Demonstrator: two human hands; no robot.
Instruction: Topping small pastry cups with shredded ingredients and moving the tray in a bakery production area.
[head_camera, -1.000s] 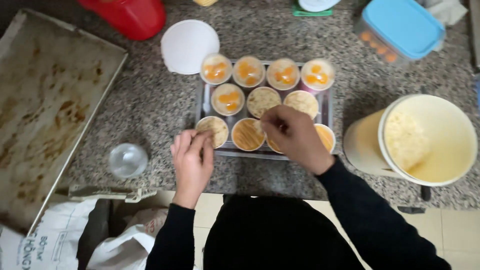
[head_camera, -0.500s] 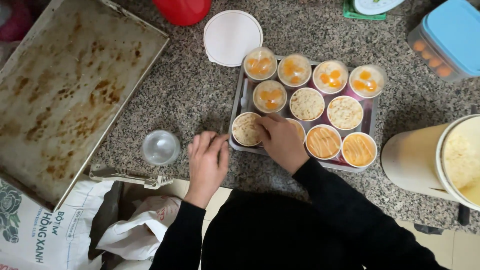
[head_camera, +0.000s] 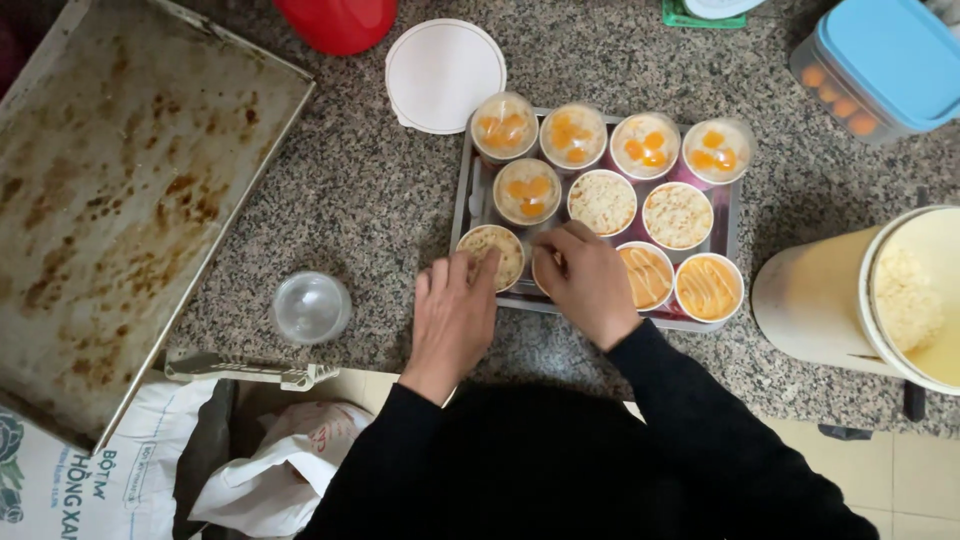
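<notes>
While left hand (head_camera: 452, 312) steadies, right hand (head_camera: 588, 280) seemingly tops cup (head_camera: 491, 254).

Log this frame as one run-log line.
left hand: touching crumb-topped round cup | right hand: over neighbouring cup | grey metal tray: on speckled granite counter

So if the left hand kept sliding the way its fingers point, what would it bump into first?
The left hand points up and slightly right, fingertips already at the crumb-topped cup in the tray's near-left corner. That cup comes first, probably; the orange-topped cup sits behind it.
</notes>
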